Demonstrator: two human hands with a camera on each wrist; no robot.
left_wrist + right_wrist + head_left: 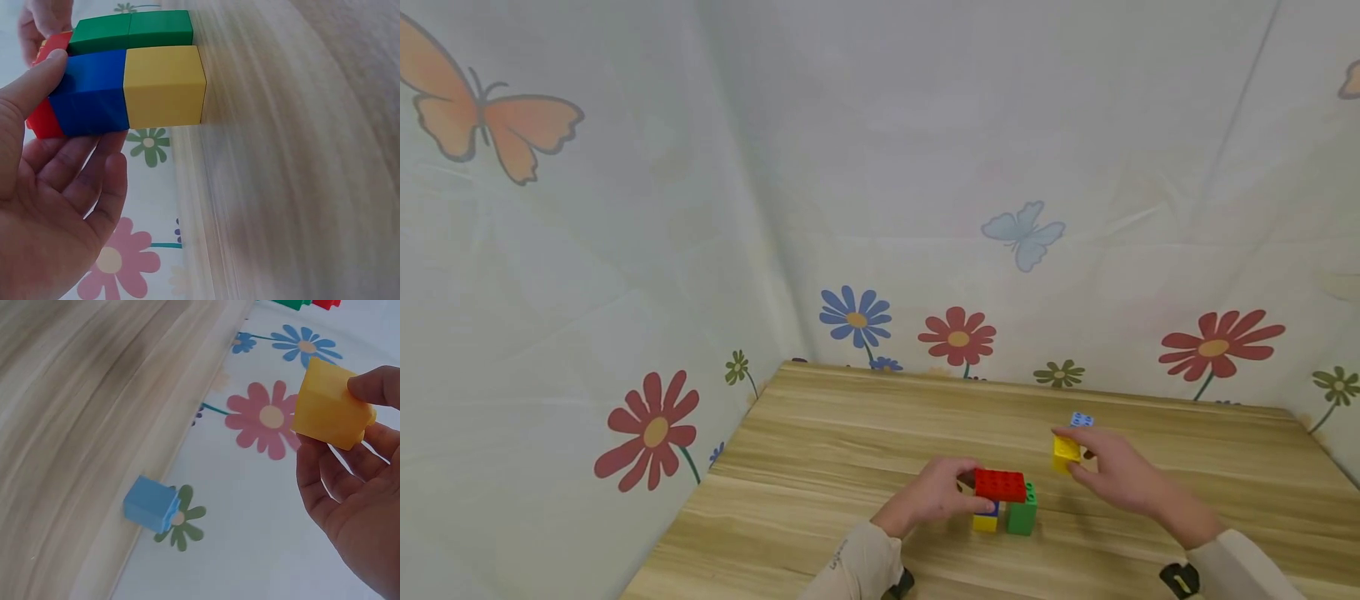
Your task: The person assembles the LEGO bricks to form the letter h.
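Observation:
My left hand (936,492) grips the left side of a small block structure, thumb in front and fingers behind. Its top is a red building block (1000,484), lying across two stacks. On the left, a blue block (94,94) sits over a yellow block (164,87); on the right stand green blocks (1021,515). Off to the right, my right hand (1116,471) pinches a separate yellow building block (1065,454) between thumb and fingers, held above the table and apart from the structure.
A light blue block (151,503) stands on the wood-grained table (850,433) beyond my right hand. Behind the table hangs a pale cloth (880,167) printed with flowers and butterflies.

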